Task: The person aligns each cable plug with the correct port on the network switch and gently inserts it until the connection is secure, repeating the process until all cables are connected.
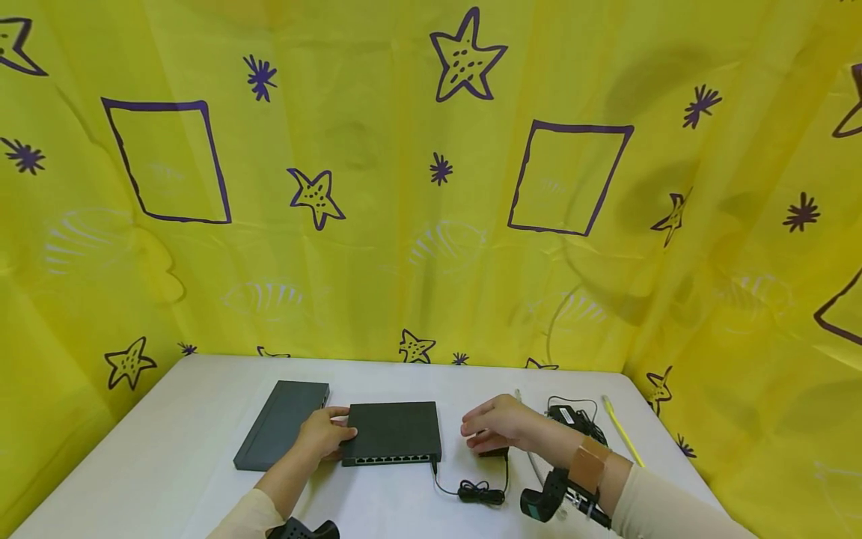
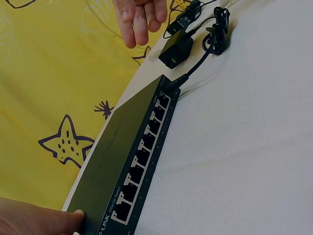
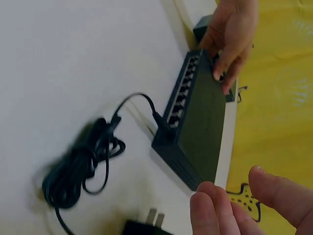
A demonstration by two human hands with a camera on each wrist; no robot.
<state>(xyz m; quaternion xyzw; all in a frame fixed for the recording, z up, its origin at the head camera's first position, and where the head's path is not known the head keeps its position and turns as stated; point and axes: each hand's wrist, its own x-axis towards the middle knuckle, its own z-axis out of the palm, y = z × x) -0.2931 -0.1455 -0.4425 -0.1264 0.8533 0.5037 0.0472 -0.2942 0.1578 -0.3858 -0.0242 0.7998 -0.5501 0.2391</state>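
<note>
While the left hand (image 1: 322, 436) has its grip pinched on the left end of the switch (image 1: 392, 433), low centre in the head view, some of its fingers are hidden. The right hand (image 1: 498, 421), grip spread with nothing between thumb and fingers, is near the adapter (image 2: 176, 50) and covers much of it in the head view; the lower edge of the right wrist view cuts it off below the prongs. The cord (image 1: 481, 492), plugged into the switch's right corner, is bundled, its loops blurred in the right wrist view. The maker's name is cropped at the bottom of the left wrist view. A grey box (image 1: 279, 430) lies lower left, partly behind the left hand. The bench (image 1: 182, 442) is white; around it hangs a yellow curtain (image 1: 377, 97) with purple stars, squares and fish bones too pale to read well.
</note>
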